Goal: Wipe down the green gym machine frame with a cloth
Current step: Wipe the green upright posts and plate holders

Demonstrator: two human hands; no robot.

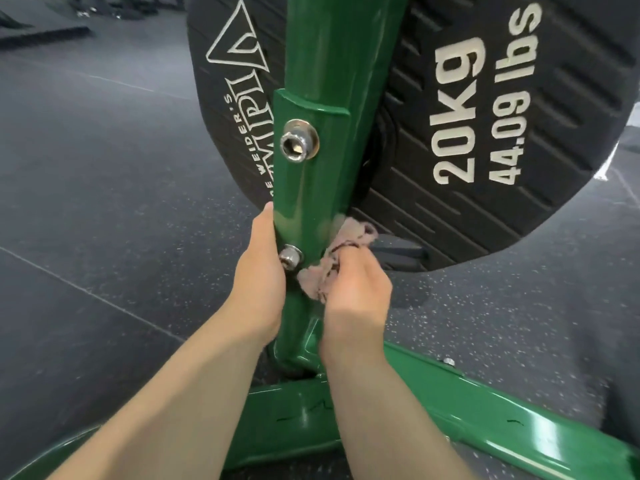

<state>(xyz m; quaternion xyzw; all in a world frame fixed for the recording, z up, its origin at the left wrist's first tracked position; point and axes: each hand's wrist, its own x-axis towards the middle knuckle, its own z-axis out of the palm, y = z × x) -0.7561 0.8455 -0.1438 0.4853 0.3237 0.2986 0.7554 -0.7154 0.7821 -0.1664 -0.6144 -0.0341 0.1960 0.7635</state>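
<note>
The left hand (258, 289) is wrapping around the upright green frame post (311, 174), thumb lying up its edge beside a chrome bolt (290, 258). The right hand (353, 289) is clutching a crumpled pinkish cloth (341, 251), pressing it against the post's right side, below a 20kg weight plate (485, 133).
</note>
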